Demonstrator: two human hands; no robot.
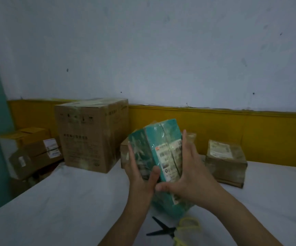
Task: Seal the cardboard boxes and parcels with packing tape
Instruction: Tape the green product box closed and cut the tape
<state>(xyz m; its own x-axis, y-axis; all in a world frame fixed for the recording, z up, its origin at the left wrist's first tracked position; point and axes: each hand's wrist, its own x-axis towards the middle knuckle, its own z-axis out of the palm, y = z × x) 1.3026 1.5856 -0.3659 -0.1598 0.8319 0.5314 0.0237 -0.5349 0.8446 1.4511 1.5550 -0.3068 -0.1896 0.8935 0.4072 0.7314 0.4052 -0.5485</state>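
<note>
I hold a teal box [163, 137], wrapped in clear glossy tape and bearing a white shipping label, tilted above the white table [63, 201]. My left hand [140, 176] grips its left side, fingers flat along the side and thumb on the front face. My right hand [191, 176] grips the right side with its fingers pointing up and its thumb across the lower front. Below the box lies a yellowish translucent tape roll [188, 226], partly cut off by the frame edge.
Black scissors [163, 229] lie open on the table near its front edge. A large cardboard box [90, 135] stands at the back left, a taped parcel [225, 162] at the back right, and another box [125, 153] behind the teal one. Small boxes [31, 150] are stacked at the far left.
</note>
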